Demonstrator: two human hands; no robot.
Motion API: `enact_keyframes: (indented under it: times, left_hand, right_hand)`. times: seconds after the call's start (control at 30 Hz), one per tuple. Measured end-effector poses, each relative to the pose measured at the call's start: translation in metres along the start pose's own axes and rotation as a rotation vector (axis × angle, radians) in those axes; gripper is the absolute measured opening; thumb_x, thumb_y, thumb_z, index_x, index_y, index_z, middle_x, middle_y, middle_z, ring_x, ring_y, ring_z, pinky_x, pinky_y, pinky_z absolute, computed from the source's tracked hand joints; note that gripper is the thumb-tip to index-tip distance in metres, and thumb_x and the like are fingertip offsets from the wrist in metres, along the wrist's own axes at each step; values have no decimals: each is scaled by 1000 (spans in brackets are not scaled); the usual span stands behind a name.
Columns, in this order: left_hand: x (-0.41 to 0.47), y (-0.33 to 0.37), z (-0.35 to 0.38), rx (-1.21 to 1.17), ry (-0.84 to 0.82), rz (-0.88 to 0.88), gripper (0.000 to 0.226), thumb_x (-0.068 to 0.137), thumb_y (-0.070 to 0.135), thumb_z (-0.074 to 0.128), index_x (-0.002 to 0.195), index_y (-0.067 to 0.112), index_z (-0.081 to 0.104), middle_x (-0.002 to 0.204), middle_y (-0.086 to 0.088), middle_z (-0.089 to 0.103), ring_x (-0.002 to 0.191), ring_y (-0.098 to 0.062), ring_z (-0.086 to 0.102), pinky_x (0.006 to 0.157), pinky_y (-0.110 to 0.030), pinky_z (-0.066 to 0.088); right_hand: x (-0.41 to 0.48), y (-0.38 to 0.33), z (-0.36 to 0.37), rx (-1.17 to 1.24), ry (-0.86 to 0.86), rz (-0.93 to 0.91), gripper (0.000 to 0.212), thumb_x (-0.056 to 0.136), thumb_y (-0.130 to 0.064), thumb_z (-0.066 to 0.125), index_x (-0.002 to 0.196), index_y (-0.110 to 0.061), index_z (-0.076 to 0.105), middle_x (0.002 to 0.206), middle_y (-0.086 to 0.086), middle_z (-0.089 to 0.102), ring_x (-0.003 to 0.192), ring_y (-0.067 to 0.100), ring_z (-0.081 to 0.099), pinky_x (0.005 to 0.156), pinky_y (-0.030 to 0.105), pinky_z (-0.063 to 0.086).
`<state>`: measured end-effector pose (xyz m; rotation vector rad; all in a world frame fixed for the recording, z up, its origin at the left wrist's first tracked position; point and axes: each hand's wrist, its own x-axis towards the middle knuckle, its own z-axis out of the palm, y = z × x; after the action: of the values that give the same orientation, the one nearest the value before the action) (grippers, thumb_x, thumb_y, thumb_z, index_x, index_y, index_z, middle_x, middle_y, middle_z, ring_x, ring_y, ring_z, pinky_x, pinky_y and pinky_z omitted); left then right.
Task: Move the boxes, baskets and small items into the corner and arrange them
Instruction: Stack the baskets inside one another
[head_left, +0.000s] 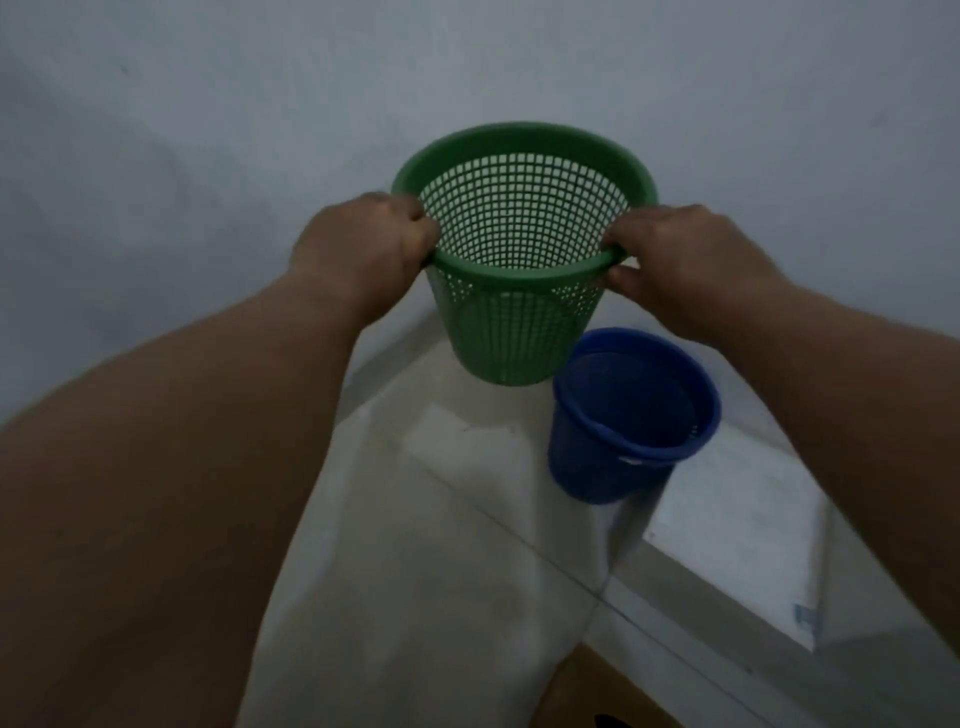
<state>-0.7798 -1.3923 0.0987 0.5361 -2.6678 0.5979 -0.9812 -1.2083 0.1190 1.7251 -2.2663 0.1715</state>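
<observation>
- The green basket (519, 260) hangs at the frame's centre, clear of the floor (441, 545), its base above the corner where the walls meet.
- Left hand (363, 249) and right hand (685, 260) each grip the rim on opposite sides, fingers curled over it; neither looks nearer.
- Its long axis runs near upright, mouth tipped a little toward the camera.
- The blue basket (628, 415) stands on the floor lower right of it, just beside, mouth up.
- Judged: lowering straight down sets green left of blue.
- A brown box (587, 696) edge shows at the bottom.
</observation>
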Motion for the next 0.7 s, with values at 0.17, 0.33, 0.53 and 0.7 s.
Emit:
enact_keyframes:
  times: [0.17,0.33,0.53,0.7]
  left_hand:
    - [70,67,4,-43,26,101,20,97,19,53,108,5,62,99,-18,59,89,-38,58,60,-43,47]
    - [85,112,29,-77,-17,202,19,97,20,53,107,8,63,98,-14,59,86,-35,59,56,-39,43]
    - [82,134,51,-73,-82,237,16,95,18,56,107,10,63,97,-11,58,85,-33,60,56,-38,46]
    - [78,143,59,-94,-260,233,21,94,19,58,114,15,63,110,-9,60,90,-32,63,63,-38,50]
  right_hand:
    - [-44,69,-15,-104,-24,158,27,90,-34,62,105,-13,65,106,11,65,92,33,61,76,43,53]
    - [-80,96,-1,-124,-115,233,26,90,-36,61,105,-14,64,106,8,65,92,31,61,76,42,53]
    - [-99,97,21,-104,-184,302,26,90,-34,62,105,-14,63,108,8,64,93,29,61,77,40,53]
    - [-104,90,35,-123,-407,373,47,91,-44,61,133,-24,54,142,7,51,117,32,56,93,45,51]
